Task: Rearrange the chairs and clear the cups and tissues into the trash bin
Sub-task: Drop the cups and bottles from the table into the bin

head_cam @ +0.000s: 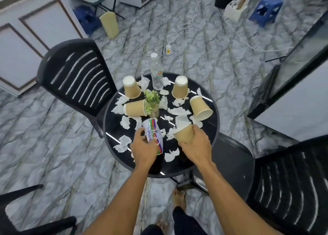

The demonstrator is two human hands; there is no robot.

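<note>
The right hand's [195, 146] fingers [183, 143] are curling round a tan paper cup [184, 134], holding it tilted just right of and nearer to me than the little potted plant [151, 99]. The left hand's [143, 146] fingers [140, 131] are wrapping round a drinks can [153, 135] that is lying on its side, directly this side of the plant.

From where I'm standing, the clearing is only just getting going. Four more cups are waiting around the plant: two upturned beyond it, one to the left [131, 87] and one to the right [180, 87], and two tipped over, one touching its left side [135, 107] and one further right [201, 107]. Crumpled tissues [179, 111] are lying all round the plant, and a water bottle [156, 71] is standing behind it.

The black chairs look unsorted: one [76, 75] is sitting beyond and left of the plant, another [284, 181] near and right. I'm not seeing anything I can be sure is the trash bin.
</note>
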